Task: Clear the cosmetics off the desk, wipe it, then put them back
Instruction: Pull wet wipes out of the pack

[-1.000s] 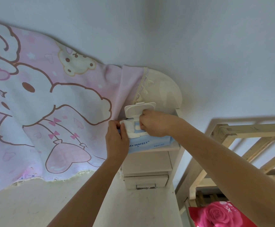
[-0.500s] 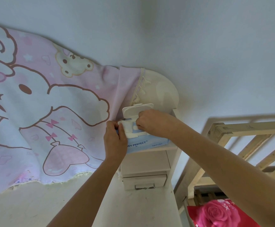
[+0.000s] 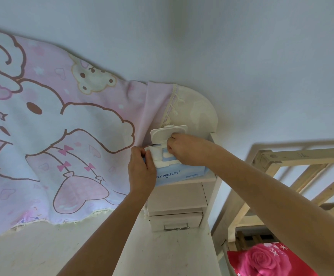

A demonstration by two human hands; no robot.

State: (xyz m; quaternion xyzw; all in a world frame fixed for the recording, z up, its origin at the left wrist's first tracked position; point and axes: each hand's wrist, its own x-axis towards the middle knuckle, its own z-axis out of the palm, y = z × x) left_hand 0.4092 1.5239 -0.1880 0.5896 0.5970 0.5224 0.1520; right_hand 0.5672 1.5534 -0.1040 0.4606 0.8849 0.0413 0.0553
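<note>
Wipe pack [image 3: 182, 173]: soft blue plastic, rigid white lid [image 3: 168, 134] flipped up, on cream shelf [image 3: 210, 178].
Left grip [image 3: 142, 172]: clasps pack's end, thumb on folded white wipe [image 3: 157, 160].
Right grip [image 3: 186, 151]: fingers curled, pinching at pack's opening.

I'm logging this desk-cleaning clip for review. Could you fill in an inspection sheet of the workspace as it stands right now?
Surface: cream desk top, bare where visible, with faint marks; no cosmetics in view.
Job's things: blue wipes pack on the shelf unit, with its lid flipped open; a white wipe lies partly out over the pack's left end.
Clutter: cartoon cloth hangs behind the desk; small drawer at the unit's base.
Grippers: left hand grips the pack's left end; right hand pinches the wipe at the opening.
Cables: nothing seen.
Surroundings: pale wall; wooden bed frame to the right; rose-print fabric below it.
</note>
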